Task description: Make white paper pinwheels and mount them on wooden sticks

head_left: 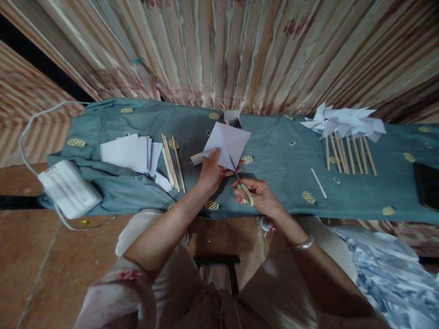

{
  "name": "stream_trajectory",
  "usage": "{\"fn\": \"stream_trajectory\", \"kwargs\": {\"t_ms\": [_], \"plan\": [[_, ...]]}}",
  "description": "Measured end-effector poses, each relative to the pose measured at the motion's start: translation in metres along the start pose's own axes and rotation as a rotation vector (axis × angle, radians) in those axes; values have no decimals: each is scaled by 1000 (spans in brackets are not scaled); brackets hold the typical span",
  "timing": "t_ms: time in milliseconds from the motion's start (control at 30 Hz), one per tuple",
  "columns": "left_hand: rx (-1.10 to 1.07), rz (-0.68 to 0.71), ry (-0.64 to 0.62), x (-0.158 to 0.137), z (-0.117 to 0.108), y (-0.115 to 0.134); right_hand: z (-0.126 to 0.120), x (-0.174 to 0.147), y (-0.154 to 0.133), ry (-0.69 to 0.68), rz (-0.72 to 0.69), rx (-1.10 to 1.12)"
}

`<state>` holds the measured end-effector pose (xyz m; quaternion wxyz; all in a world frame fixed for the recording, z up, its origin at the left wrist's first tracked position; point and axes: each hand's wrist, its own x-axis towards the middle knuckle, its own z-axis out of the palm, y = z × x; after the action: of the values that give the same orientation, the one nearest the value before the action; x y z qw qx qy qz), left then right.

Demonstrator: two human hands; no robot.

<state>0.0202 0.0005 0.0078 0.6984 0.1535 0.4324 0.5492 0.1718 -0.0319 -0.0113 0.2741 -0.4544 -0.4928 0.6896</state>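
Arms (pixel 164 228) angled inward, left hand (pixel 211 174) pinching paper (pixel 229 140), right hand (pixel 258 194) gripping scissors (pixel 249 195)

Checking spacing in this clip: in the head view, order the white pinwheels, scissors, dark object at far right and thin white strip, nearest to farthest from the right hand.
1. Scissors: held in the right hand.
2. Thin white strip: to its right.
3. White pinwheels: farther right, toward the back.
4. Dark object: at the far right.
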Motion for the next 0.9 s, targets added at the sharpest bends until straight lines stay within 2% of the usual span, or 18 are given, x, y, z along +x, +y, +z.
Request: {"fn": "stream_trajectory", "kwargs": {"t_ms": [900], "plan": [[37,14,-25,-3,0,-6,1,3,0,46,12,38]]}}
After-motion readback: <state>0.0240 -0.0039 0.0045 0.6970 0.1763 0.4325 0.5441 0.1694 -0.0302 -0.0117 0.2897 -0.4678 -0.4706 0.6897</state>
